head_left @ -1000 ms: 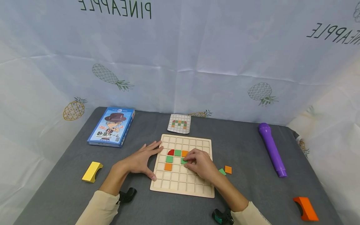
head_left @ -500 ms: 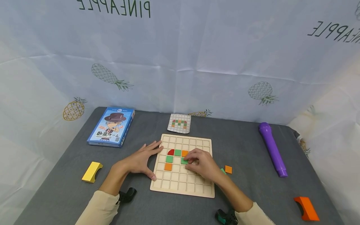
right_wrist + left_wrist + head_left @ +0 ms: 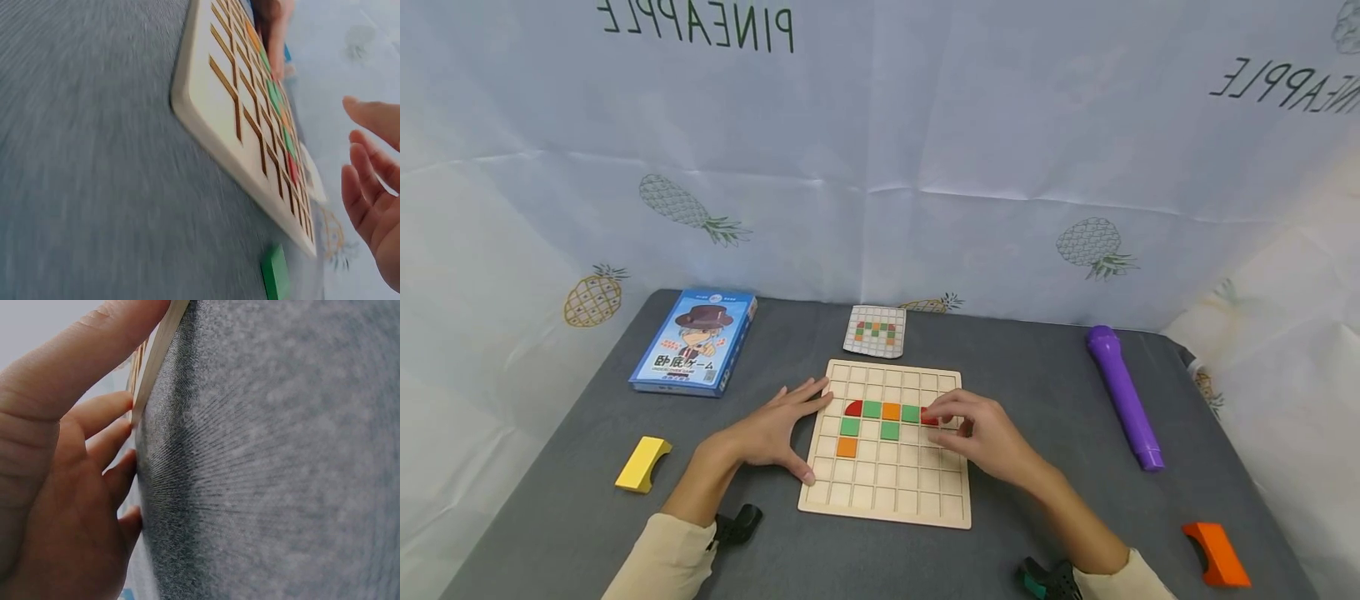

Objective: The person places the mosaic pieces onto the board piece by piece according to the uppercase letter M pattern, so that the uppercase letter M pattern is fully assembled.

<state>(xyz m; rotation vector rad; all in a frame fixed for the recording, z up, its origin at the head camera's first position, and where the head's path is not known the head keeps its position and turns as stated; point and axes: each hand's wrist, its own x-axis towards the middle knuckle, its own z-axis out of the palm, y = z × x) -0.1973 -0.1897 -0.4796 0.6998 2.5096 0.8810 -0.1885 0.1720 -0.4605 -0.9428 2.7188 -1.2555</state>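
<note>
A square wooden grid board [image 3: 885,502] lies on the table. My left hand [image 3: 771,432] rests along its left edge, thumb and fingers spread. Set in one row are a red quarter-round tile [image 3: 853,408], a green tile [image 3: 871,409], an orange tile [image 3: 891,412], another green tile [image 3: 910,413] and a partly covered red tile [image 3: 928,416]. Two green tiles [image 3: 889,431] and an orange tile [image 3: 846,447] sit lower. My right hand [image 3: 988,433] hovers by the right red tile; the right wrist view shows its fingers apart, holding nothing.
A patterned grid card [image 3: 875,332] lies behind the board. A green block [image 3: 275,273] lies beside the board. Farther out are a blue box [image 3: 696,342], yellow block [image 3: 643,464], purple microphone [image 3: 1124,396] and orange block [image 3: 1216,554].
My right hand has moved right across the board, uncovering a green tile and part of a red tile in the upper row. The left hand stays at the board's edge.
</note>
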